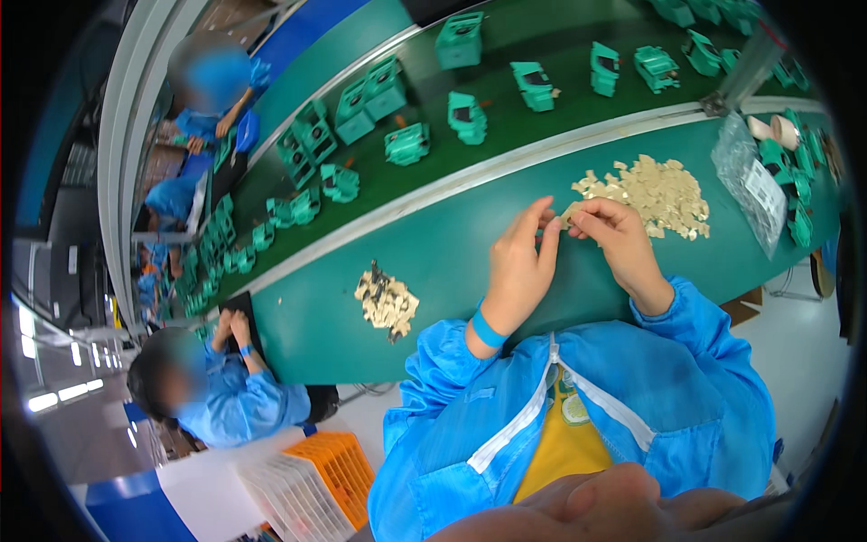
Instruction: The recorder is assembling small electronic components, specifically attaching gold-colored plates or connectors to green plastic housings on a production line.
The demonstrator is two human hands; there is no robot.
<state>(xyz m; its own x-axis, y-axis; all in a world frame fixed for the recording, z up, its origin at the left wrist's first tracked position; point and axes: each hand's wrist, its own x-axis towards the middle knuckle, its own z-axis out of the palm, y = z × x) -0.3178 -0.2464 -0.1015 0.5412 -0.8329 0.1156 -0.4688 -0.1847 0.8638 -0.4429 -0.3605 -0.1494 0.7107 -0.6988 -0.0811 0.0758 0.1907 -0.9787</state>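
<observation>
A small cream-coloured flat piece (pixel 570 213) is pinched between the thumb and forefinger of my right hand (pixel 621 242). My left hand (pixel 524 262) is just beside it, its fingers loosely bent and its thumb apart from them, with nothing visible in its grip. Both hands are above the green tabletop (pixel 452 253). Close behind my right hand lies a wide heap of similar cream pieces (pixel 664 194). Farther left on the table sits a smaller pile of cream pieces (pixel 388 305) mixed with dark bits.
Beyond the table edge, a green conveyor belt (pixel 492 90) carries several teal plastic housings (pixel 466 117). On the right lie a clear plastic bag (pixel 751 190) and more teal parts (pixel 799 181). A co-worker in blue (pixel 239 402) sits at the left; an orange crate (pixel 334 470) stands below.
</observation>
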